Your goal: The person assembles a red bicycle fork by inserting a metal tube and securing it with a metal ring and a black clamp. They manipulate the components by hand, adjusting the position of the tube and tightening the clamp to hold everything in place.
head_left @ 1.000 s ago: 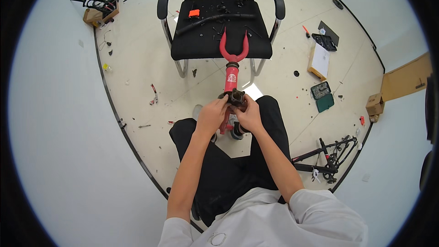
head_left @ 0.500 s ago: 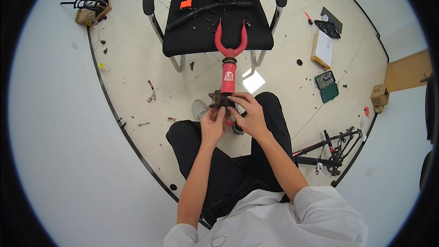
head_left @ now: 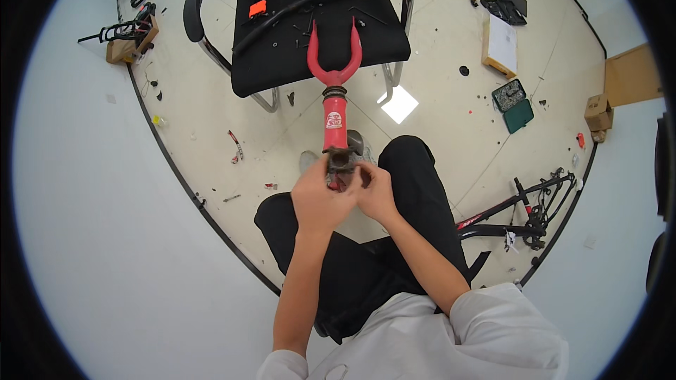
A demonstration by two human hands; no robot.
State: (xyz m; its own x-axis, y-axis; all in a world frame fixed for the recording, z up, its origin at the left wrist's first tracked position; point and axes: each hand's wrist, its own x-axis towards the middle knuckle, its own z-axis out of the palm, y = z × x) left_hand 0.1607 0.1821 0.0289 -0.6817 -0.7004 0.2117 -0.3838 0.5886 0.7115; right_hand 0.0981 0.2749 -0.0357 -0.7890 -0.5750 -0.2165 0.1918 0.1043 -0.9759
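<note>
A red bicycle fork with a red head tube points away from me, its two prongs over the chair seat's front part. On the tube's near end sits a dark metal handlebar stem. My left hand is closed around the stem's left and near side, its back toward me. Curled and partly blurred, the fingers of my right hand meet at the stem's right side; what they pinch is mostly hidden. A small red part shows between the hands, below the stem.
The black chair holds a black handlebar, an orange piece and several small bolts. Right on the floor are a bicycle frame, a green case and a cardboard box. Fork parts and bikes stand far left.
The fork's near end has tilted, so the stem's face now turns up toward me. My left hand has moved up and left around the stem. The whole view has shifted slightly.
</note>
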